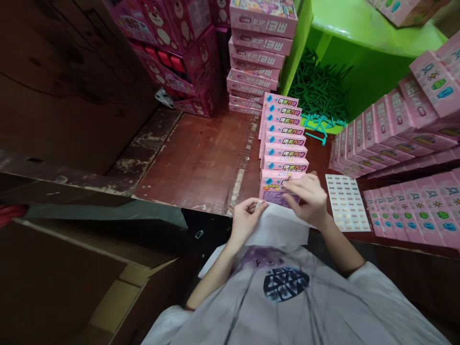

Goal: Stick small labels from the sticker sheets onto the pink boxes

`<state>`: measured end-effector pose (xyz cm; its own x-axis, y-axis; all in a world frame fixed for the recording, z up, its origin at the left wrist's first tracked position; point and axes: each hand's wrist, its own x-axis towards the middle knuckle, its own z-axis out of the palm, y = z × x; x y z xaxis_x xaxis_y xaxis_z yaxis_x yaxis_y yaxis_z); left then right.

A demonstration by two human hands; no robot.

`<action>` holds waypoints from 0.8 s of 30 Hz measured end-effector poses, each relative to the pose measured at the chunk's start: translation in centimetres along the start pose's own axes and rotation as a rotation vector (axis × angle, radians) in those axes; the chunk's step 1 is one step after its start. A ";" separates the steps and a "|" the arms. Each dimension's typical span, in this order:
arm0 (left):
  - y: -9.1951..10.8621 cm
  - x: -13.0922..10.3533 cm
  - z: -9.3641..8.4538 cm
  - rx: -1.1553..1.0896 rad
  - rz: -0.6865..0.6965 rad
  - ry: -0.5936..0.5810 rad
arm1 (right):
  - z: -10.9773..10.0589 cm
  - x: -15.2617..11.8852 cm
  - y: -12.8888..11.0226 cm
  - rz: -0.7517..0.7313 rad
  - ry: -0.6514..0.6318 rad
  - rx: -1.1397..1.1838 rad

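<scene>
My left hand (246,218) pinches the upper left corner of a white paper sheet (282,225), which hangs in front of my body at the table's edge. My right hand (309,200) is over the front of the nearest pink box (269,184), fingers stretched and thumb apart. Whether its fingertips touch that box I cannot tell. Behind it a row of similar pink boxes (285,128) runs away from me. To the right of my right hand lies a sheet of small labels (347,203).
Pink boxes (260,60) are stacked at the back. More pink boxes (395,115) line the right side. A bright green bin (359,48) holds dark green sticks (316,81). Bear-printed boxes (187,52) stand at the back left. An open cardboard carton (118,287) is at lower left.
</scene>
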<state>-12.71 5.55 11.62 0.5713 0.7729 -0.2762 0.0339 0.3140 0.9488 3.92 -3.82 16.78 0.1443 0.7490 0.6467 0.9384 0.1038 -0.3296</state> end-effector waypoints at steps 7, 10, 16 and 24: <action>0.1 0.1 0.3 0.061 0.104 -0.047 | 2.2 -1.2 -1.5 -0.055 -0.104 0.117; -0.2 0.2 0.4 0.059 0.091 -0.047 | 2.7 -1.5 -1.7 -0.117 -0.059 0.035; -1.2 1.1 -0.2 -0.048 -0.088 -0.042 | -0.1 0.3 -1.5 -0.035 -0.064 0.251; -1.7 1.3 -0.2 -0.034 -0.098 -0.083 | -1.2 6.0 6.8 0.208 -0.149 0.136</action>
<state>-12.23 6.12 9.62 0.6323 0.6901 -0.3522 0.0655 0.4054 0.9118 11.57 0.57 19.26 0.2724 0.8503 0.4504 0.8410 0.0170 -0.5408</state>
